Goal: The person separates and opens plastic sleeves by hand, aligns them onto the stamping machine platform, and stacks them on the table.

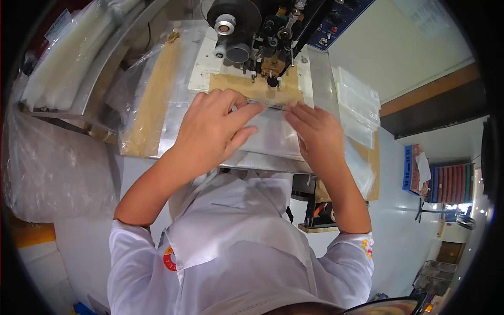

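Observation:
A clear plastic bag (270, 131) lies on the machine's bed, its far edge along a thin marked strip (266, 104) below the print head. My left hand (207, 126) rests over the bag's left side; its index finger reaches along the strip and its thumb stands apart. At the strip's right end, my right hand (317, 128) has its fingertips bunched together on the bag's edge. The thumb contact there is partly hidden. Just beyond both hands is the black and metal head of the machine (272, 68), over a tan-covered plate (226, 82).
Left of the bed lies a long tan bundle in plastic (152, 100). Clear bags (359, 102) are stacked at the right. A metal shelf (97, 79) holds long plastic-wrapped bundles (68, 52). A blue control panel (336, 26) stands behind. Binders (451, 184) are farther right.

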The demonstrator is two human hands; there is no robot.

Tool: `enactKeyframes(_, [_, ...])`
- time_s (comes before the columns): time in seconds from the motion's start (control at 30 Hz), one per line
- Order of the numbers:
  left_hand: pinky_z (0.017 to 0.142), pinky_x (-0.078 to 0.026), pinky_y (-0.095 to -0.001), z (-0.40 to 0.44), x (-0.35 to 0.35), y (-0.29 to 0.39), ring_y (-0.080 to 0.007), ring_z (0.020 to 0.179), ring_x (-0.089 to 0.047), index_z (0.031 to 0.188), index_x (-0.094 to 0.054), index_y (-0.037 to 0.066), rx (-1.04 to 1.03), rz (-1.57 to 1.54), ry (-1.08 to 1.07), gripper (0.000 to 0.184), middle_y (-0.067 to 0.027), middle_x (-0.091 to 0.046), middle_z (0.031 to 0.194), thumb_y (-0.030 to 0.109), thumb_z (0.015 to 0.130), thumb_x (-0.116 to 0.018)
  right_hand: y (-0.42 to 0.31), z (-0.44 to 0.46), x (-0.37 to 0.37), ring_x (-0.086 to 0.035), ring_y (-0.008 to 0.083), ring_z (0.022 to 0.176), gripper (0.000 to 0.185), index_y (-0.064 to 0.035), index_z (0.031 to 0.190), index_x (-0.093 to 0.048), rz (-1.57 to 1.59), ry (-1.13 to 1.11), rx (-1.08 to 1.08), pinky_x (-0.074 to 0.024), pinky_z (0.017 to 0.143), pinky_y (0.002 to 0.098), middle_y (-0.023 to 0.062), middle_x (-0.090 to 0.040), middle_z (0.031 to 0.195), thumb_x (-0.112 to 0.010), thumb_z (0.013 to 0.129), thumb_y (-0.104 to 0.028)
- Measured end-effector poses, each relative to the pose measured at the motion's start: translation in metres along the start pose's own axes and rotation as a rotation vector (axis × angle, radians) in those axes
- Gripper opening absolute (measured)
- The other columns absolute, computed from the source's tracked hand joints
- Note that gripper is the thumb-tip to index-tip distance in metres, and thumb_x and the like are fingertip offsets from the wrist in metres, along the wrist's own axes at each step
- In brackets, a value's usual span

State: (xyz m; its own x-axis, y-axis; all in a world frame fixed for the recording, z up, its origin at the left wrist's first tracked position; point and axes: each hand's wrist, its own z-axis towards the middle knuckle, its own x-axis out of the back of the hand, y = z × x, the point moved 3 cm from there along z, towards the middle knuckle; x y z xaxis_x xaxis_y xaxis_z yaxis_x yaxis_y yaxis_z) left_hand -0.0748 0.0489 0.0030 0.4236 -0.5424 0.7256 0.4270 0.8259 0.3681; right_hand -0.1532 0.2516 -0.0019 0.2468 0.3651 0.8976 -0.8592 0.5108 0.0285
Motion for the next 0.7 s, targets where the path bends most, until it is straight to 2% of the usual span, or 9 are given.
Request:
enactKeyframes(0.1, [0.079,-0.038,-0.0361,0.0,0.007,0.002,-0.0231,0.088,-0.054,0.113,-0.068,0.011,0.034,-0.05,-0.091,0.039,-0.0062,-0.058,0.096,0.021,0.077,-0.074,0.001,0.0,0.006,-0.061,0.025,0.113,0.043,-0.0101,0.109,-0.068,-0.005,-0.017,-0.005,-0.049,0.095,0.0427,0.0057,-0.067,0.117,-0.063,0.069,0.004])
enactKeyframes(0.7, [0.075,-0.036,-0.036,0.02,-0.028,-0.027,-0.0202,0.085,-0.053,0.11,-0.067,0.014,-0.02,0.157,-0.056,0.036,-0.0033,-0.054,0.089,0.024,0.076,-0.074,0.036,0.025,-0.025,-0.064,0.0236,0.109,0.034,-0.0114,0.107,-0.07,-0.118,0.077,-0.048,-0.0524,0.089,0.0391,0.0042,-0.068,0.114,-0.065,0.076,0.0])
